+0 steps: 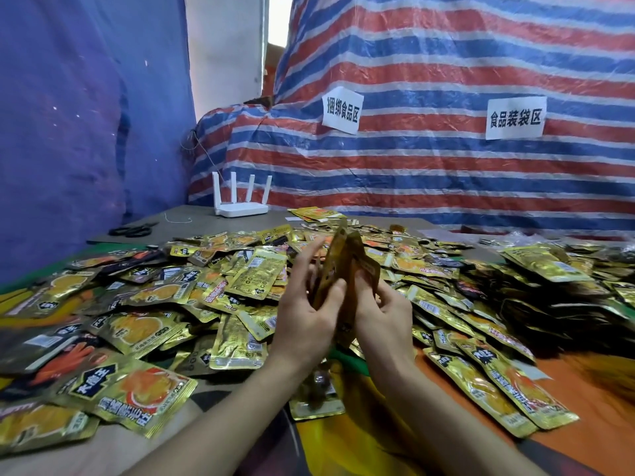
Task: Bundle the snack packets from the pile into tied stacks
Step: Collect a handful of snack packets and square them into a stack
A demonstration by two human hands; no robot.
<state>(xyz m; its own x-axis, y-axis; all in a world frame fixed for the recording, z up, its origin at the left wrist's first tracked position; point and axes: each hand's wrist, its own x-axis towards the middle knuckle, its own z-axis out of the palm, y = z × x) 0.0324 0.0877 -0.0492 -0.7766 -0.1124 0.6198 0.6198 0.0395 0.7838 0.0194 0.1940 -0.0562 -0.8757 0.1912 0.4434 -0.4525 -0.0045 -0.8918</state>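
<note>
A slim sheaf of glossy gold foil packets [345,266] stands on edge above the crinkly pile [192,293], left hand [305,324] and right hand [386,314] both clasping its flat sides, smooth white router [241,204] behind that pile.

From my end I am seeing only two arms of the person. The left hand [305,324] and the right hand [386,321] are showing bare, with slim, long fingers [307,266] that are blurring slightly at the tips. The left forearm [220,417] and the right forearm [443,417] are showing bare too, right down to the lower edge of my feed, where the wide lens is making them look broad. The wrists are looking narrow.
</note>
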